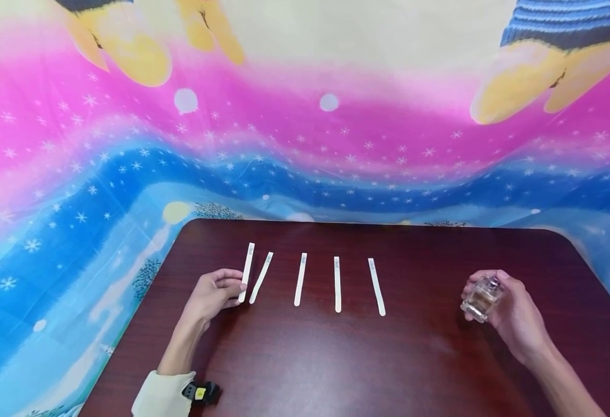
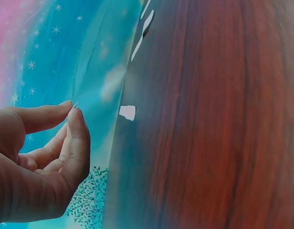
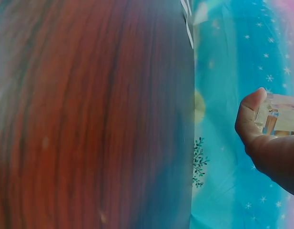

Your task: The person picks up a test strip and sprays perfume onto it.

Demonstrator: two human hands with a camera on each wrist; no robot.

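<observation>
In the head view my left hand pinches a white perfume test strip by its rounded lower end, between thumb and fingertips. Seen from the left wrist, the pinched strip shows only as a thin edge at the fingertips of the left hand. Several more strips lie apart in a row to its right, one close by and others further along, with small print at their far ends. My right hand grips a clear glass perfume bottle holding amber liquid, thumb at its top.
A dark red-brown wooden table with rounded corners stands before me. Behind it hangs a pink and blue cloth printed with snowflakes. A black wrist device is on the left wrist by the pale sleeve.
</observation>
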